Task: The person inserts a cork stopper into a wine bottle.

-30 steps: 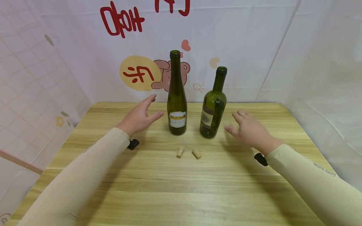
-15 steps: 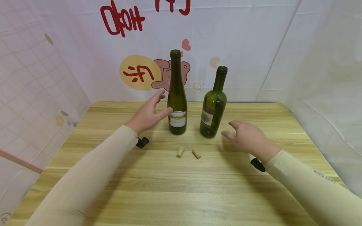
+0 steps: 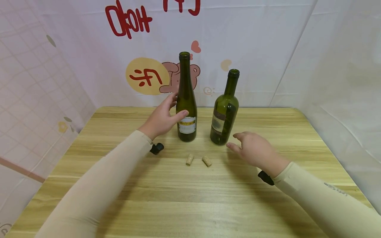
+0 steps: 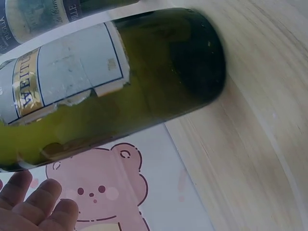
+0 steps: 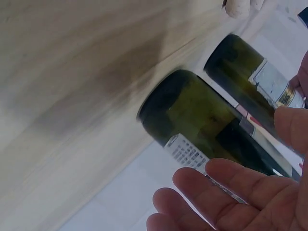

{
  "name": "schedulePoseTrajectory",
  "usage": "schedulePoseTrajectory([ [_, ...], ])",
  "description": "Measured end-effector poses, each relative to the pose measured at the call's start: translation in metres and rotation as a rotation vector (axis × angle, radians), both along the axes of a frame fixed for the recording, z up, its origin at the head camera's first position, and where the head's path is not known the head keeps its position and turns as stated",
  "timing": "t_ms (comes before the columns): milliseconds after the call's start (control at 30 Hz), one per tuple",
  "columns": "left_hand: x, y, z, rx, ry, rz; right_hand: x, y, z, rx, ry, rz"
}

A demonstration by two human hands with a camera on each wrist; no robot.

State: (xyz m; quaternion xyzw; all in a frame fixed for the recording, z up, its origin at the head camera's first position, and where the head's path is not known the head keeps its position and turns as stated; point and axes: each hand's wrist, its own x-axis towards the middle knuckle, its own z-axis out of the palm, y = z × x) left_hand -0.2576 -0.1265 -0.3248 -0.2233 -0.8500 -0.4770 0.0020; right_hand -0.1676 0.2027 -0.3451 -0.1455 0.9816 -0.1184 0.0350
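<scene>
1. Green glass is making up both bottles, and each is standing upright on the wooden desk point(image 3: 268, 205), long axis vertical, open mouth pointing straight up.
2. The taller bottle point(image 3: 186, 99) is standing left of the shorter bottle point(image 3: 224, 112), the two near each other toward the far side of the desk, with the taller one's white label facing the person.
3. The left hand point(image 3: 162, 119) is reaching the taller bottle's left flank: its thumb is lying against the front of the glass just above the label and its fingers are passing behind the body, spread wide and not yet curled tight.
4. The right hand point(image 3: 253, 150) is hovering palm down with relaxed, spread fingers just right of the shorter bottle's base, holding nothing and not touching the glass.
5. Two corks point(image 3: 198, 160) are lying on their sides in front of the bottles, close together, their far ends leaning toward each other.
6. Compared with half a second ago, the left hand has been closing in on the taller bottle until its thumb meets the glass, while the right hand has been drifting left and nearer the person; bottles and corks are staying put.
</scene>
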Motion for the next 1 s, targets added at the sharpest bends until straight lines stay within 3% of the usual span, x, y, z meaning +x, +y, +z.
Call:
schedulePoseTrajectory([
  [367, -0.003, 0.009, 0.002, 0.062, -0.045, 0.012, 0.002, -0.017, -0.007, 0.01, 0.059, 0.088],
  [600, -0.006, 0.013, 0.001, 0.082, -0.03, 0.02, 0.003, -0.028, -0.014, 0.016, 0.118, 0.136],
  [1000, -0.008, 0.019, 0.003, 0.097, -0.037, 0.053, 0.003, -0.044, -0.02, 0.025, 0.107, 0.171],
])
